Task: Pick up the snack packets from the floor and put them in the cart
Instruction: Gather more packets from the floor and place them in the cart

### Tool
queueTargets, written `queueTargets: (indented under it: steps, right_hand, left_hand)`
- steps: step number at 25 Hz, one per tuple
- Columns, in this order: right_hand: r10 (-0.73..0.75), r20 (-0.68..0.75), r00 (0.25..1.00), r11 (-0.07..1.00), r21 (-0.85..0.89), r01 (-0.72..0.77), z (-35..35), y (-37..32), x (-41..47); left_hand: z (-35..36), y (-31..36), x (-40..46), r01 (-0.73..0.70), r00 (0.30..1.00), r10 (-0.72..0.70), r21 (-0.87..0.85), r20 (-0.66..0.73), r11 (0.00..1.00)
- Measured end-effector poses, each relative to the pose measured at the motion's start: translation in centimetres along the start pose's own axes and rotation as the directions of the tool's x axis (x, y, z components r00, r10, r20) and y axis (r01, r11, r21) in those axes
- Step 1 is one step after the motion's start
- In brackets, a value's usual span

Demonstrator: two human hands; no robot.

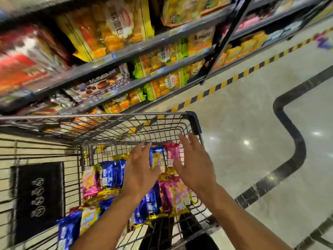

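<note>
A wire shopping cart (191, 121) fills the lower left and holds several snack packets in blue, pink and yellow. My left hand (138, 168) and my right hand (194, 163) hover inside the cart with fingers spread and nothing in them. Between the two hands a blue and yellow packet (157, 158) and a pink packet (172, 153) lie against the cart's far wall. More pink packets (175, 195) and blue packets (111, 173) lie lower in the basket. No packet shows on the visible floor.
Store shelves (126, 56) stacked with orange and yellow bags rise beyond the cart. A yellow and black striped strip (234, 78) runs along their base. Glossy tiled floor with a dark curved band (295, 141) spreads to the right. A black panel (38, 199) hangs on the cart's left wall.
</note>
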State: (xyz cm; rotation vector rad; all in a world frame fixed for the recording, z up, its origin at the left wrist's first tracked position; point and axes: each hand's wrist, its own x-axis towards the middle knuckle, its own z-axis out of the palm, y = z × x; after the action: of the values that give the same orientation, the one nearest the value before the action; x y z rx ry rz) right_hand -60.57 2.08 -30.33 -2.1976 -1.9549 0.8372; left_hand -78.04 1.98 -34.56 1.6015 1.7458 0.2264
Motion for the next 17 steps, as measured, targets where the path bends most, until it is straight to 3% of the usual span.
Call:
queueTargets:
  steps: [5,10,17]
  right_hand:
    - [-0.025,-0.223,0.974,0.992,-0.124,-0.003,-9.0,0.0,-5.2]
    - [0.002,-0.357,0.934,0.959,-0.265,-0.104,-16.1,3.6,-10.8]
    - [0.157,-0.5,0.852,0.947,-0.168,-0.273,-22.7,13.2,-17.9]
  left_hand:
    - [-4.5,8.4,-3.7,-0.172,0.983,0.177,0.097,-0.047,0.98]
    - [-4.8,17.2,-8.1,-0.32,0.947,0.32,0.235,0.04,0.918]
    - [-1.4,30.5,-12.6,-0.549,0.83,0.555,0.245,0.051,0.799]
